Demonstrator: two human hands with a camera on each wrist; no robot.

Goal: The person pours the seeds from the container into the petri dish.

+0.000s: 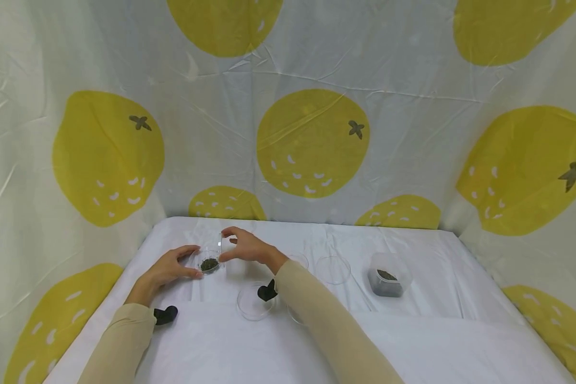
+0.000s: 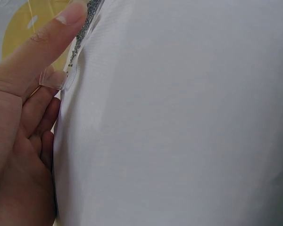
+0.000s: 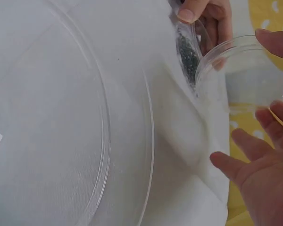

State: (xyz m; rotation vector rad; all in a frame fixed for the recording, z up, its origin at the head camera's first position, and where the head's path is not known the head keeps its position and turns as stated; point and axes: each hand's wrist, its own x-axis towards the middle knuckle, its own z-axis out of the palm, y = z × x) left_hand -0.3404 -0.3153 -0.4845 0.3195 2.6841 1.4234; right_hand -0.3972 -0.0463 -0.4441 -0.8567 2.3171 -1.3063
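White cloth (image 1: 211, 341) lay under the far-left dish (image 1: 197, 261) of dark flakes (image 1: 209, 265), my left hand (image 1: 169, 267) half-curled round its rim — likely for steadiness — while my right hand (image 1: 250, 247) pinched a clear lid (image 3: 251, 75) upright by its edge, probably for aiming.

The curtain (image 1: 211, 133) is white with yellow lemons (image 1: 312, 146), sleeves (image 1: 319, 314) beige, flakes (image 1: 209, 264) dark green.

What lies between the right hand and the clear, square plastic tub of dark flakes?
In the head view: nearest the right hand, a clear round dish partly behind the beige-sleeved arm, then another clear dish nearer the tub.
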